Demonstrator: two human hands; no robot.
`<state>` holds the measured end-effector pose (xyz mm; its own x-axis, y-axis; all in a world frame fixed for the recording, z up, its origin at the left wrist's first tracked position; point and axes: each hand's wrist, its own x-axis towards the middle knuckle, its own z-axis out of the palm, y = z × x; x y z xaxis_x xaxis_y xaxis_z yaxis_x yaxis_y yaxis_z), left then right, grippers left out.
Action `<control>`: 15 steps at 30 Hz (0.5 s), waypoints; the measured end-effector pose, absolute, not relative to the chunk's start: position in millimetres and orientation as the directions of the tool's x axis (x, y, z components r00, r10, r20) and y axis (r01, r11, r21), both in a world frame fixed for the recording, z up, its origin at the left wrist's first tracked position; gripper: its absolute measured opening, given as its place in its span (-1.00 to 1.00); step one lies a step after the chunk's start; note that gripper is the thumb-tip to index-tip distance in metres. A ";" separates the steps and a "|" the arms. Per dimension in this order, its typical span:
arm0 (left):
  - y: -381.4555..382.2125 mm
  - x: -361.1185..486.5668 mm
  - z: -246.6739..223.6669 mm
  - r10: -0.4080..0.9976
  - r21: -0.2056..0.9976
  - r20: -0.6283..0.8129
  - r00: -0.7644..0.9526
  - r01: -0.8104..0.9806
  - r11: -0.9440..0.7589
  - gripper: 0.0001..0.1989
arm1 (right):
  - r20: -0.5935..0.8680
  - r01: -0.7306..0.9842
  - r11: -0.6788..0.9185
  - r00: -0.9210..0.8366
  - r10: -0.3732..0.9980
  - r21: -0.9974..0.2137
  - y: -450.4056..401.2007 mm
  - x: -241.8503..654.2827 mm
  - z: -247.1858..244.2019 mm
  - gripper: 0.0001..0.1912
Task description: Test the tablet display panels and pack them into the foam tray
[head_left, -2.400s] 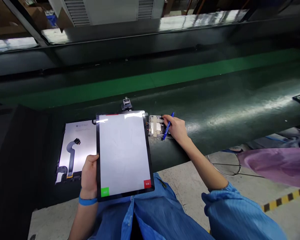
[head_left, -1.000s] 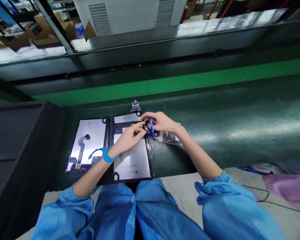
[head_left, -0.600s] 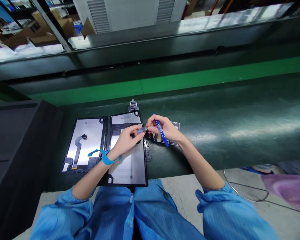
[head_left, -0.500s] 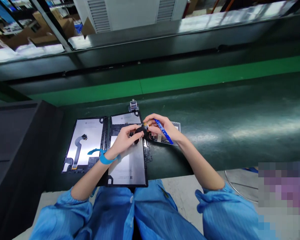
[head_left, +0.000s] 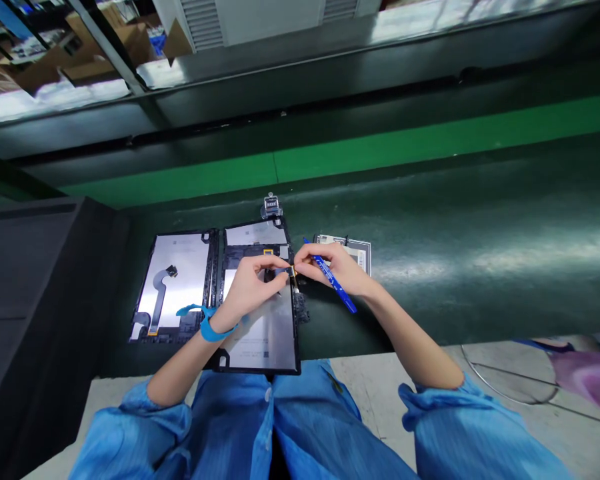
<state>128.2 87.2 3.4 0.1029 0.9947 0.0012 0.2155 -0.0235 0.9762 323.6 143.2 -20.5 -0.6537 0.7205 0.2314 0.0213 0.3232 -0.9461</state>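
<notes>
Working at one dark green bench [head_left: 455,233], taking the meeting fingertips as the middle of the clock. Looking at the near screen panel [head_left: 267,320], lying flat at seven o'clock under the left hand [head_left: 250,290]. Guessing at a thin, stiff, slippery sheet, maybe cracking if bent; best lifting it by the black rims. Coming down to the ribbon end [head_left: 291,271], sitting at the clock's middle by the panel's right edge. Guessing at something very light and bendy, maybe tearing if tugged; best holding it by the flat tip. Pinching it with the left thumb and first finger. Nipping close beside it, perhaps touching, with the right hand [head_left: 340,263], also gripping a blue pen [head_left: 336,285] across the fingers.

Counting big to small: one black box [head_left: 35,300], far off at nine o'clock; two screen panels, with the other panel [head_left: 185,287] lying at nine, and maybe a third hiding under the near one; one board [head_left: 363,252], partly hiding, before three; one pen, at four; one curled ribbon [head_left: 159,303], at nine; one silver counter [head_left: 271,205], before twelve; one ribbon end.
</notes>
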 end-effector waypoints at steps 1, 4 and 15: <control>87.0 128.4 2.6 0.994 0.973 -0.003 0.106 0.232 -0.021 -0.91 | 0.226 0.027 0.321 -0.654 0.722 -0.947 142.3 323.0 -20.5 -0.71; 88.0 128.1 -1.3 0.991 0.972 -0.046 0.127 0.236 0.015 -0.93 | 0.214 0.027 0.311 -0.668 0.712 -0.950 139.9 321.0 -21.0 -0.69; 75.1 113.6 -0.5 0.988 0.972 0.103 0.117 0.199 -0.124 -0.81 | 0.238 0.004 0.303 -0.613 0.754 -0.953 140.3 321.5 -24.1 -0.74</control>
<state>113.6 75.1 -0.5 0.1171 0.9878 0.1026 0.1986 -0.1245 0.9721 321.5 140.3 -24.1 -0.6129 0.7536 0.2375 0.0038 0.3034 -0.9528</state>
